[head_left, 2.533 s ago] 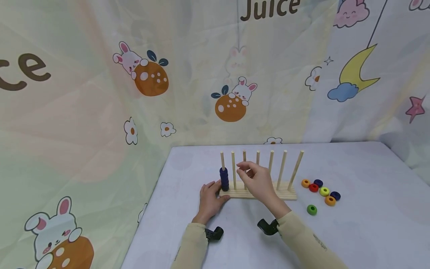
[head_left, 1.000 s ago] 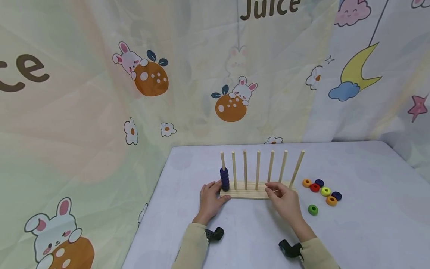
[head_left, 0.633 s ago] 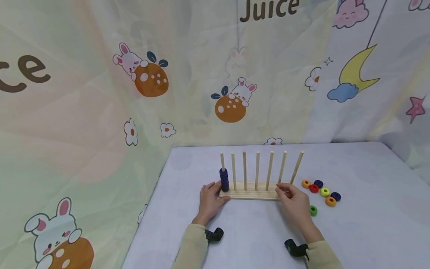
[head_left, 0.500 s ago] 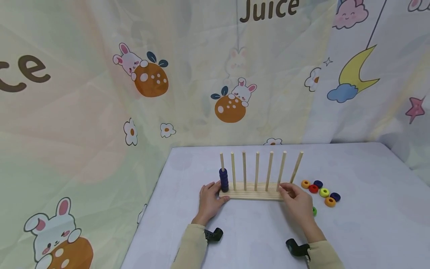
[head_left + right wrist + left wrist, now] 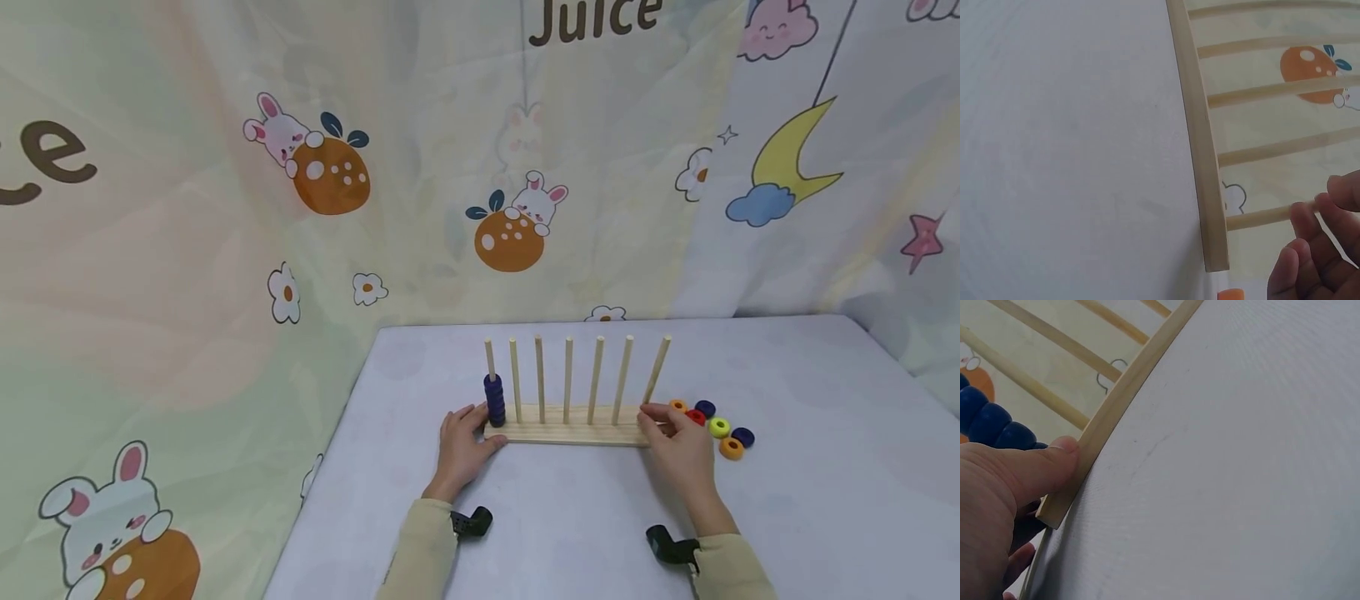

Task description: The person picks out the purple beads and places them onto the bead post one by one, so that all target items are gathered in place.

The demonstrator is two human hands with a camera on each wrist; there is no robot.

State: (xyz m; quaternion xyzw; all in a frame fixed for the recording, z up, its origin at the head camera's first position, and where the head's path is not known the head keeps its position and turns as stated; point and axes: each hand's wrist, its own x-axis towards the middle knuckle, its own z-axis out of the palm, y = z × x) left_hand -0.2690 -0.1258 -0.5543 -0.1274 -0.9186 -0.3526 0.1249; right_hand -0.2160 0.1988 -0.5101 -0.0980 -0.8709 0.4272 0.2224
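Note:
A wooden peg rack [image 5: 558, 433], a flat base with a row of upright pegs, stands on the table. Dark blue rings [image 5: 494, 402] are stacked on its leftmost peg. My left hand [image 5: 461, 450] grips the base's left end; in the left wrist view its thumb [image 5: 1047, 469] presses the front edge and its fingers lie partly hidden behind. By the rightmost peg [image 5: 657, 367] is my right hand [image 5: 682, 450], fingers loosely bent. In the right wrist view the fingertips [image 5: 1300, 215] overlap that peg, and no ring shows between them; whether they touch it I cannot tell.
Loose rings lie right of the rack: two orange, with the nearer orange ring [image 5: 731, 448], two dark blue, a red ring [image 5: 696, 416] partly behind my hand, and a yellow ring [image 5: 719, 427]. A printed curtain [image 5: 420, 208] hangs behind the table [image 5: 825, 500].
My right hand has come down from above the left-middle pegs and moved right along the rack to its right end, now covering the green ring's spot. The left hand stays on the base.

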